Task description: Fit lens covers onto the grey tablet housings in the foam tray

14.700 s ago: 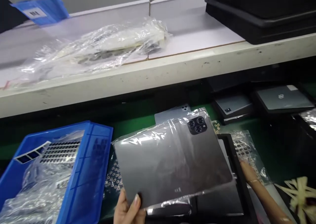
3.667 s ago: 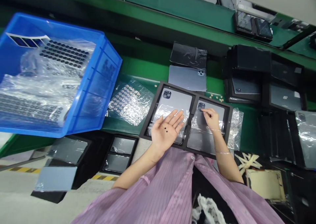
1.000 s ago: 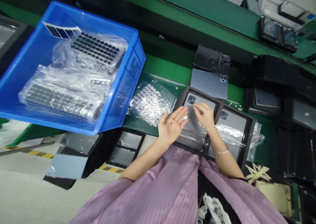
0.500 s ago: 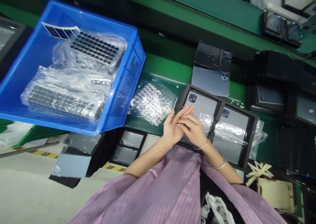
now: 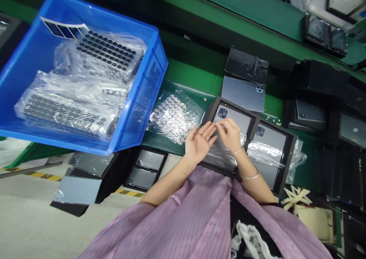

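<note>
Tablet backs point(image 5: 233, 118) sit bagged in a black tray point(image 5: 251, 120); left hand point(image 5: 198, 144) is held open, palm up. Right hand point(image 5: 230, 133) looks pinched, contents can't be told. Camera-corner placement probably comes next.

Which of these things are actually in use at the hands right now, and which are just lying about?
In use: left hand, palm up; right hand; left back cover in black tray.

Lying about: blue crate, bagged rings, loose cover, dark trays.

Blue crate point(image 5: 148, 80), green bench point(image 5: 188, 74), lilac striped sleeves point(image 5: 177, 228).
</note>
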A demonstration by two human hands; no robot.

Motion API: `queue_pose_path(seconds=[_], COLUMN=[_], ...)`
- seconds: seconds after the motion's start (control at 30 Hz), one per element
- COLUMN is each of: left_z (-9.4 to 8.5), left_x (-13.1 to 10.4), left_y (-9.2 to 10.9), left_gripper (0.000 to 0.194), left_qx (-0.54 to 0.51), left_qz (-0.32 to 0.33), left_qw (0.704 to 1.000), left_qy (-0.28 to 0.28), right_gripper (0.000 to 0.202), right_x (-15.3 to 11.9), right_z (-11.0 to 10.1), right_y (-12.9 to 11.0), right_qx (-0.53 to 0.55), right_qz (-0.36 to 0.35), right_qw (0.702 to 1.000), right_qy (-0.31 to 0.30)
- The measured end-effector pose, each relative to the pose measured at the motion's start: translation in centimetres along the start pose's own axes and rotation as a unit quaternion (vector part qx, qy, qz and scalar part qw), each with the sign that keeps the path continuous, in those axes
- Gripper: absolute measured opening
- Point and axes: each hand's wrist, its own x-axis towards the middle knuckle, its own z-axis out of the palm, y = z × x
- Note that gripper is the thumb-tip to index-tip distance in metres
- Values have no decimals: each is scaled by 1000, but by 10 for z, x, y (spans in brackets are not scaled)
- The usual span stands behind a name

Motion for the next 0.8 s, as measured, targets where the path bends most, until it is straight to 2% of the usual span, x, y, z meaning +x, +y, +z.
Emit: queue_pose_path(seconds=[0.1,0.23,0.53,0.8], left_z=[-3,-6,-7,-5], left_x=[0,-1,-2,-1], left_y=[0,-2,1,1], left_gripper=[49,47,46,44], left_qx=[4,6,3,12], left_qz=[-1,1,5,5], left_qw=[1000,1000,1000,1000], left_qy=[4,-7,-1,-2], right_gripper=[27,27,33,39], right_x=[19,29,29,15], right_z=[6,17,28,24], right_y=[31,54,54,50], right_qx=[-131,-195,-290,-322], right_qz=[57,57,29,10], right_qw=[990,978,950,935], right_qy=[2,-35,-110,-148])
